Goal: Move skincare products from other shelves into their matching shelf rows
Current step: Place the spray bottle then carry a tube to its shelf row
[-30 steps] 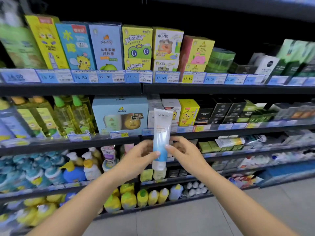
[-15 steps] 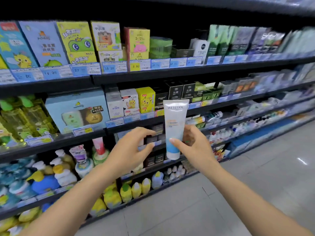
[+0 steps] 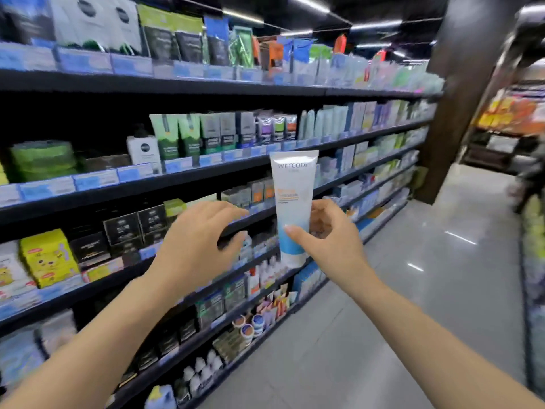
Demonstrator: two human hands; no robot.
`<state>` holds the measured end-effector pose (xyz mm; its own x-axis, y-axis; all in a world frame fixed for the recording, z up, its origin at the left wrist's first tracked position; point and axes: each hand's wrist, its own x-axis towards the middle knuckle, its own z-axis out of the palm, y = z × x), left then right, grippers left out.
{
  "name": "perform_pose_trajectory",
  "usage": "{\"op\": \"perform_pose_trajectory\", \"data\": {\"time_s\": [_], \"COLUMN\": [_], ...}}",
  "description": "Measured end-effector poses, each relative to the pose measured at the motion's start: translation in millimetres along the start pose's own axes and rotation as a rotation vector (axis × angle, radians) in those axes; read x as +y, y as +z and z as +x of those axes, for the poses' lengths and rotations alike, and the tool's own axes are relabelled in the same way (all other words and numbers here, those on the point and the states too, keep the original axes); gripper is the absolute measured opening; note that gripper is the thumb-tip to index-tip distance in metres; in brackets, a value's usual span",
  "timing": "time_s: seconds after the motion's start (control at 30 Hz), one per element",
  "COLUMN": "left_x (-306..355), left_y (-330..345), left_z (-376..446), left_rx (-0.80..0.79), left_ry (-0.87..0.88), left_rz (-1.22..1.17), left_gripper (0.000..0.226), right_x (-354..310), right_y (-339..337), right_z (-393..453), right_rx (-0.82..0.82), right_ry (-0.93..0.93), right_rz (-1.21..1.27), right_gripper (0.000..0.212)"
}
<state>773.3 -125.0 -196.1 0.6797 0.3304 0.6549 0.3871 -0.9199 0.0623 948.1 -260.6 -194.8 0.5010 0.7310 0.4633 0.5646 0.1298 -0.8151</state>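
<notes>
Holding white-and-blue cleanser tube upright, label readable for row matching; right hand pinches it low, left hand loose, empty.

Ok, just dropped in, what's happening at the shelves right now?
A person stands in a shop aisle facing stocked shelves. Their right hand pinches a white-and-blue tube, held upright in front of the shelves, cap end down. The left hand hovers beside it with spread fingers, holding nothing. The tube is not yet on any shelf.
</notes>
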Motion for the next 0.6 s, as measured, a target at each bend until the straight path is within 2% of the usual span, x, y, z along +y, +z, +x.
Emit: {"op": "perform_pose_trajectory", "data": {"time_s": [0.1,0.23,0.6], "left_x": [28,51,81], "left_y": [29,74,216], "left_z": [44,107,310], "left_rx": [0.041,0.020,0.084], "left_ry": [0.066,0.145,0.304], "left_rz": [-0.023,-0.084,-0.211], "left_gripper": [0.029,0.030,0.031], "right_x": [15,44,139], "right_y": [-44,-94,-211], "right_z": [22,58,208], "right_rx": [0.065,0.164,0.326], "right_ry": [-0.006,-0.012,-0.031], "right_rz": [-0.050,-0.098,-0.279], "right_gripper": [0.029,0.030,0.033]}}
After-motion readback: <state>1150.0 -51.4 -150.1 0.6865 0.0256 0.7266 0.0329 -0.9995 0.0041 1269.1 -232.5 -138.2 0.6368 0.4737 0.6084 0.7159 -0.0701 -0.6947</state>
